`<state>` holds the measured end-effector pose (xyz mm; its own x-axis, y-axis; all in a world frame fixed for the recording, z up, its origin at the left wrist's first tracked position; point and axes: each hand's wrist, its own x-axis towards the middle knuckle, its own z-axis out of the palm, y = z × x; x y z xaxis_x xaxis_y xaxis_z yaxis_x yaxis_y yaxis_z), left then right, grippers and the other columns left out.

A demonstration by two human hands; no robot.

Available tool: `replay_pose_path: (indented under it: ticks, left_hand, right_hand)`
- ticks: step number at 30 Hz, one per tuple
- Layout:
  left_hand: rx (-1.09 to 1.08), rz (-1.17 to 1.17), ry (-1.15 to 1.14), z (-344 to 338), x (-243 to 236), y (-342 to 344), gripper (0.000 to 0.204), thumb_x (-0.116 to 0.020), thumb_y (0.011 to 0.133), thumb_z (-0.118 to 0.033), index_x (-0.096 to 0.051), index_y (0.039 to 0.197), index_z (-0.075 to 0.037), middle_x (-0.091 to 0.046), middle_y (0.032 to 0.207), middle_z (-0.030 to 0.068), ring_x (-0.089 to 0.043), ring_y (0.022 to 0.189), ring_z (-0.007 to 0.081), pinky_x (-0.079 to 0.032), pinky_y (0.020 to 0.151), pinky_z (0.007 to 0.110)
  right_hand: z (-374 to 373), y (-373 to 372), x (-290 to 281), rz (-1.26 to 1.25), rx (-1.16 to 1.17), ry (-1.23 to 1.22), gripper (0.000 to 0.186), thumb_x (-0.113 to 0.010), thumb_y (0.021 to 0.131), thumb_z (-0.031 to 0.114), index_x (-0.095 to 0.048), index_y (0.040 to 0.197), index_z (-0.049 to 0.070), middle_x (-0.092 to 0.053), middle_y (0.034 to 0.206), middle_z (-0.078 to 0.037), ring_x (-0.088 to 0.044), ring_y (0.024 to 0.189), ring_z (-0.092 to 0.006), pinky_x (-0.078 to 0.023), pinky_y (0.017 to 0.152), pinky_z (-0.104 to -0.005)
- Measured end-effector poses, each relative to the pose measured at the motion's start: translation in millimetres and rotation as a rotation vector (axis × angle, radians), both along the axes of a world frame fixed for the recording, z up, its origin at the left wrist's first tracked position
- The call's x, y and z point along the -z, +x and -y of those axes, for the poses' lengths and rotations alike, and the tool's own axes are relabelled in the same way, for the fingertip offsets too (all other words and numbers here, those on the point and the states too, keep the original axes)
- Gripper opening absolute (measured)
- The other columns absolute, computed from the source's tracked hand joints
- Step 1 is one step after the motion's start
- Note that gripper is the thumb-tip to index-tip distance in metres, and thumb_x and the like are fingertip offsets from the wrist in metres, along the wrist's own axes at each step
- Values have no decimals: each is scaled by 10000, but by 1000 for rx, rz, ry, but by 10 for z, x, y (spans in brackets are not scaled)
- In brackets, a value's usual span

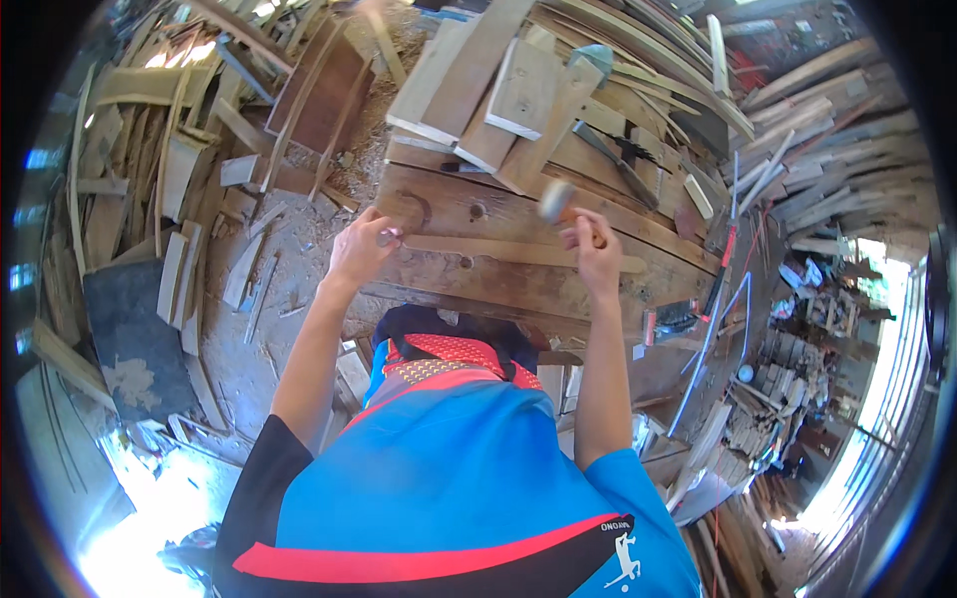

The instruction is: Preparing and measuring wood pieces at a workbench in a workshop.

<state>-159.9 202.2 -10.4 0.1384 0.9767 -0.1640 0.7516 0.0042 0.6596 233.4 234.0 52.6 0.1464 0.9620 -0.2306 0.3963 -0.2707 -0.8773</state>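
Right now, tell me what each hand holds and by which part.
The right hand grips a hammer by its handle, head raised. The left hand pinches something small against the wooden strip; what it is cannot be told.

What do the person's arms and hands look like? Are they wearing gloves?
No gloves: the left hand and right hand are bare, and so are both forearms. The short sleeves belong to a bright blue shirt with black shoulders and red stripes.
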Motion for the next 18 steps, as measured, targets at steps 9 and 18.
replay_pose_path:
  ticks: [9, 18]
  left_hand:
    - [167, -11, -150, -115, -165, 7, 196, -742, 867, -177, -688, 1019, -66, -675, 985, 142, -672, 894, 334, -541, 793, 439]
    - [86, 185, -239, -14, -139, 231, 306, -761, 859, -170, -738, 1148, -72, -754, 956, 92, -593, 717, 170, -486, 675, 331]
  right_hand:
    - [97, 549, 91, -222, 356, 24, 281, -581, 1070, 315, -702, 1171, 82, -775, 897, -73, -715, 726, -136, -541, 588, -270]
    - [-13, 1768, 183, -193, 235, -56, 367, -531, 1072, 394, -685, 1215, 93, -785, 952, -110, -766, 805, -180, -562, 594, -299]
